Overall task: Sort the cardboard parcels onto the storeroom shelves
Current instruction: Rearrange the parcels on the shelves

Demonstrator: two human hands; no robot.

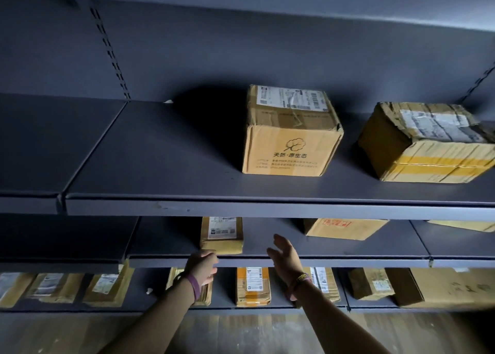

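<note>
The shelving unit (241,209) carries cardboard parcels on three levels. A slim parcel (221,235) lies on the middle shelf (334,261), near its front edge. The right hand (285,257) hovers released beside it; the left hand (202,266), loosely curled, grasps nothing. Risk: a careless nudge could tip the parcel off the edge.

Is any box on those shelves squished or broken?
Yes. The parcel at the right of the top shelf looks battered: its top is crumpled and dented, its label wrinkled, and it sits turned at an angle. The cube-shaped box beside it looks neat, apart from a slightly scuffed top.
</note>
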